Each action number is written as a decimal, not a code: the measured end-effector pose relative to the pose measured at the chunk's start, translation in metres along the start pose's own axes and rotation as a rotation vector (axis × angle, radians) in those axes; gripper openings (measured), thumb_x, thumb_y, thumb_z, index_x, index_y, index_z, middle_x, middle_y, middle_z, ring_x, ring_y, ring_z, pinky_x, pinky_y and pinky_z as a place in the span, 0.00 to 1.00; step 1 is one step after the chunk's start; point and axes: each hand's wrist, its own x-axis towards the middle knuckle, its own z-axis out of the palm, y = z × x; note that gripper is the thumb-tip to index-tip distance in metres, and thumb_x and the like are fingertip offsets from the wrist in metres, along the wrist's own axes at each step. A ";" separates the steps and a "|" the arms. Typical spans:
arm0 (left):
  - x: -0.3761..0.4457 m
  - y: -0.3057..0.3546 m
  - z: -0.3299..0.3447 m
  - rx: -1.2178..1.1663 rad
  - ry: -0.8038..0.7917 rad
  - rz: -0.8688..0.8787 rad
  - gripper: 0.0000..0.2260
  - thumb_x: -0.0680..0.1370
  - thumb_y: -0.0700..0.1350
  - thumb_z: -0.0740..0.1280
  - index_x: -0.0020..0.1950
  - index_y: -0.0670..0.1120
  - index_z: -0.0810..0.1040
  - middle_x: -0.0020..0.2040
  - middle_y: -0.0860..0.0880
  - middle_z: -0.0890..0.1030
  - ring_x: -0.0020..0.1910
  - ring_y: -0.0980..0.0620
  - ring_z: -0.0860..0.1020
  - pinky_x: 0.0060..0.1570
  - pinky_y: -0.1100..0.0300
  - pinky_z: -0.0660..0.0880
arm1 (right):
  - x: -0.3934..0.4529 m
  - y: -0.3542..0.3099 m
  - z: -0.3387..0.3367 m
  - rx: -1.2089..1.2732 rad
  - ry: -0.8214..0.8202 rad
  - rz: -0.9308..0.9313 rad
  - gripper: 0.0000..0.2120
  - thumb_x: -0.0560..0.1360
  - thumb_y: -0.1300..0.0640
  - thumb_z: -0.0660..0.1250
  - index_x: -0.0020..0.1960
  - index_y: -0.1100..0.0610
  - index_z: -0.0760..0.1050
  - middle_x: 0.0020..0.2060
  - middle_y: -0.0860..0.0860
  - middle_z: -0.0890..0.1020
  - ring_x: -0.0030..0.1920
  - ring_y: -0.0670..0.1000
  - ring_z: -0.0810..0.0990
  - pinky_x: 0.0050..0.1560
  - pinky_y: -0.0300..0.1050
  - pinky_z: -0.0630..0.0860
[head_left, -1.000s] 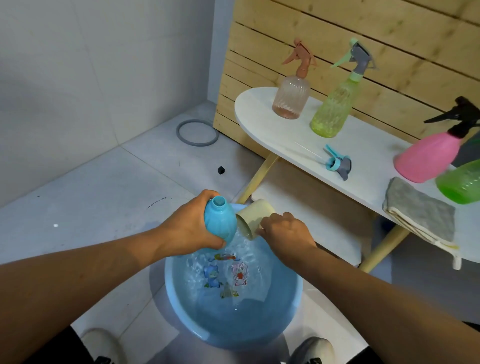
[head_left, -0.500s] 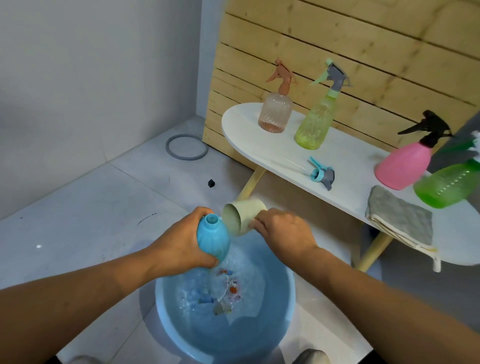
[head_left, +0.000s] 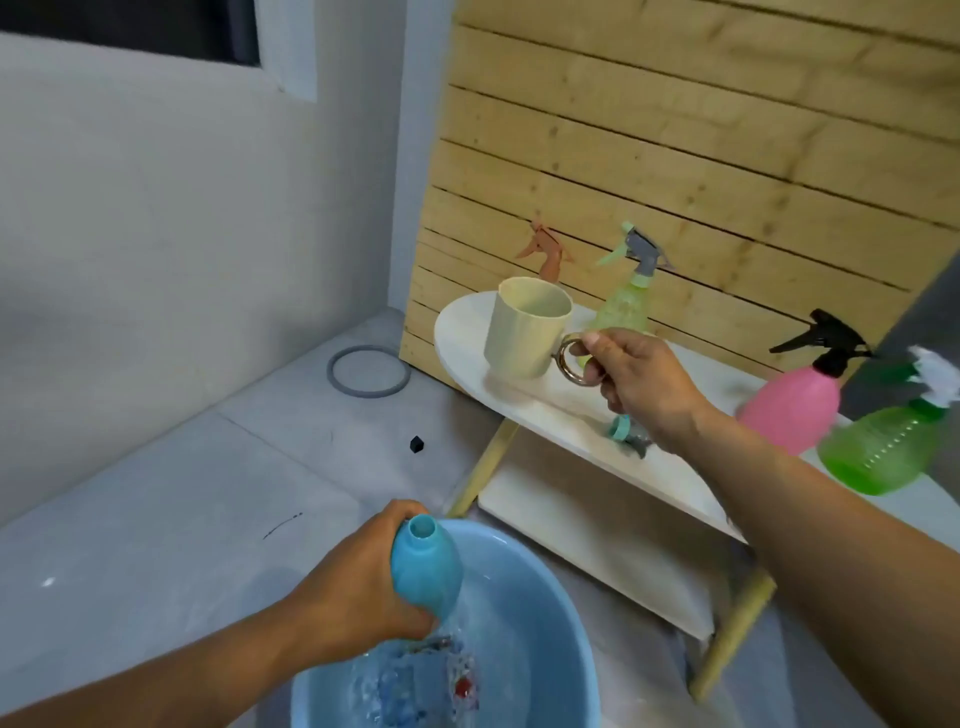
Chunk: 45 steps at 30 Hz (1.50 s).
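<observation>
Our left hand (head_left: 353, 587) grips the blue bottle (head_left: 426, 569) upright over the basin (head_left: 545, 613) of water. Our right hand (head_left: 636, 387) pinches the cup (head_left: 524, 327) by its handle, upright over the table (head_left: 571, 415).

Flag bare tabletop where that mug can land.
Bare: left end of the white table, between its rim and the loose spray head, below the held mug. Crowded: back edge by the yellow-green spray bottle, right end by the pink spray bottle.

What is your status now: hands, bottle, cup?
Left hand grips blue bottle over basin. Right hand holds cream cup upright by handle, at white table. Yellow-green spray bottle stands behind cup.
</observation>
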 end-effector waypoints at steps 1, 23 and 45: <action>0.000 -0.001 0.001 -0.002 -0.006 0.004 0.33 0.60 0.46 0.82 0.58 0.62 0.70 0.51 0.56 0.79 0.46 0.54 0.80 0.36 0.63 0.77 | 0.013 -0.004 -0.001 -0.036 0.003 0.001 0.15 0.84 0.51 0.61 0.52 0.61 0.80 0.33 0.52 0.77 0.27 0.46 0.65 0.26 0.39 0.62; 0.012 0.010 0.004 -0.080 -0.054 -0.001 0.36 0.61 0.49 0.83 0.61 0.68 0.68 0.51 0.67 0.78 0.50 0.64 0.79 0.44 0.62 0.81 | 0.077 0.043 0.028 -0.323 -0.056 0.086 0.12 0.84 0.53 0.62 0.49 0.56 0.81 0.40 0.52 0.85 0.35 0.45 0.74 0.39 0.39 0.69; 0.020 0.019 0.001 0.007 0.052 0.037 0.35 0.61 0.46 0.84 0.59 0.63 0.69 0.53 0.56 0.79 0.48 0.55 0.80 0.37 0.66 0.76 | 0.009 0.060 -0.032 -0.529 0.115 0.666 0.25 0.73 0.35 0.71 0.39 0.58 0.75 0.32 0.54 0.79 0.32 0.53 0.76 0.35 0.43 0.73</action>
